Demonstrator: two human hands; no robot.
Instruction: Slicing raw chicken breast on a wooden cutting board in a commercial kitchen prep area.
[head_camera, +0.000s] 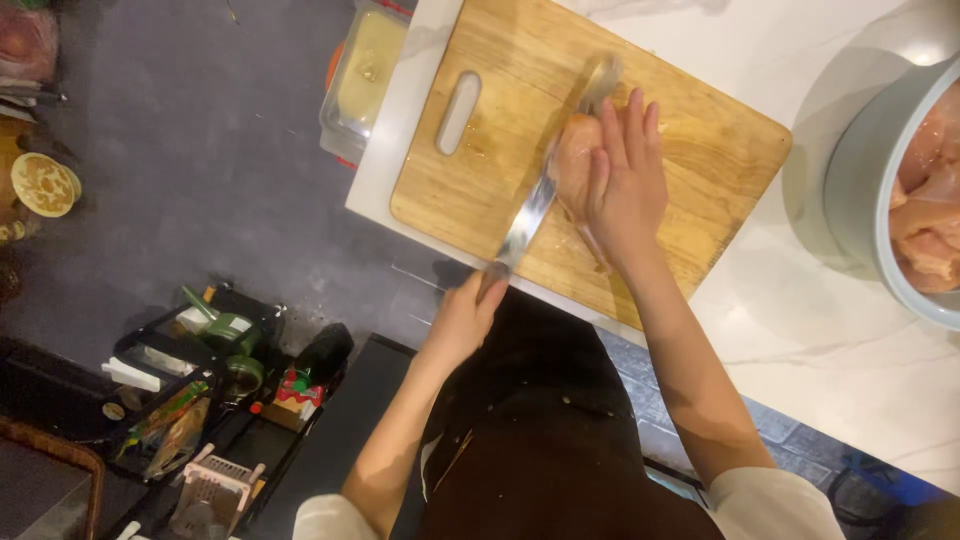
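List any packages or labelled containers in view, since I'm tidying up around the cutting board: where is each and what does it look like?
Clear plastic tub: off the board's far-left corner, rectangular, yellowish contents.
Small carton: low shelf, left, red and green.
Foil pouch: same shelf, crumpled, multicoloured.

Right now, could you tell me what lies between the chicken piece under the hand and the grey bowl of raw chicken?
In the head view, only bare wooden cutting board and white marble counter lie between the chicken piece and the grey bowl.

floor (200, 180): dark grey | counter (800, 330): white marble, lit | rack (190, 390): black, low, cluttered
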